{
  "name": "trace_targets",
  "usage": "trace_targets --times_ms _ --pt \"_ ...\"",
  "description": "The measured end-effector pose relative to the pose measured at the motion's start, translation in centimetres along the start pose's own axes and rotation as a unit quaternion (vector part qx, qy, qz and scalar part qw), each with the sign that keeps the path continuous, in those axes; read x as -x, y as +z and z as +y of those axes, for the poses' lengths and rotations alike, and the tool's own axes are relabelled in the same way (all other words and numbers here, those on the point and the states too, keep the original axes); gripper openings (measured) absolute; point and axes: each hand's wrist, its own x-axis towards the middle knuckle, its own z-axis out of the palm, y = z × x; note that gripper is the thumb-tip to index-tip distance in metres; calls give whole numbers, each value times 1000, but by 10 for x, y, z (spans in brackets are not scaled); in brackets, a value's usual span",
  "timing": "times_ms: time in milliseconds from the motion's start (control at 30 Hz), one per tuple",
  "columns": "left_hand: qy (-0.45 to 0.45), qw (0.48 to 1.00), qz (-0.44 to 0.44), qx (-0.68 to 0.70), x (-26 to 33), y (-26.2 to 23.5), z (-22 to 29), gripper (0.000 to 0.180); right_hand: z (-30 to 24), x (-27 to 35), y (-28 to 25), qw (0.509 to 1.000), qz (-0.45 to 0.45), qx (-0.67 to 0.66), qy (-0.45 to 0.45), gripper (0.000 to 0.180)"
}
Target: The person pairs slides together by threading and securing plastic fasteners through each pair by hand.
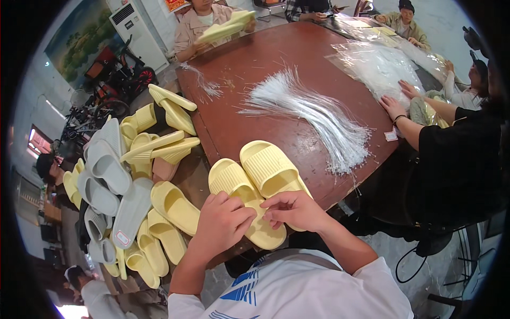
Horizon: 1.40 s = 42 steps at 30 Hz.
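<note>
A pair of pale yellow slippers lies on the table edge in front of me, toes pointing away: a left slipper (229,179) and a right slipper (270,166). Over the left slipper's footbed, my left hand (222,220) is closed, knuckles up, with fingers curled in. Just beside it my right hand (295,210) is closed too, thumb and fingers pinched together above the same footbed. Whatever either hand grips is too small or hidden to make out. Beyond the slippers, a bundle of thin white plastic strands (313,114) is spread across the red-brown table (228,125).
Yellow slippers (174,204) and grey slippers (109,159) are heaped at my left. Clear plastic bags (380,64) cover the far right, where another person's hands (398,101) rest. Across the table, a person holds a yellow slipper (227,27). A few loose strands (204,81) lie far left.
</note>
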Motion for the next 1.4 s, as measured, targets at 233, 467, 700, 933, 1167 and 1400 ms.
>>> trace_targets --times_ms 233,467,700,933,1167,1400 --pt "2 1000 -16 5 -1 -1 0 9 2 -2 -2 1000 -6 2 -7 25" --pt "7 1000 1 29 -1 6 -1 8 1 -2 -2 1000 -3 1 2 23" --pt "14 999 11 50 -1 17 1 9 3 -1 -2 1000 9 17 -8 23" --pt "-10 998 25 60 2 25 5 7 5 2 -1 1000 0 -19 -25 25" --pt "-18 998 49 40 -1 22 4 9 -1 -3 11 994 40 80 -59 25" --pt "-72 990 115 44 14 20 -7 21 -10 0 20 943 156 225 -192 22"
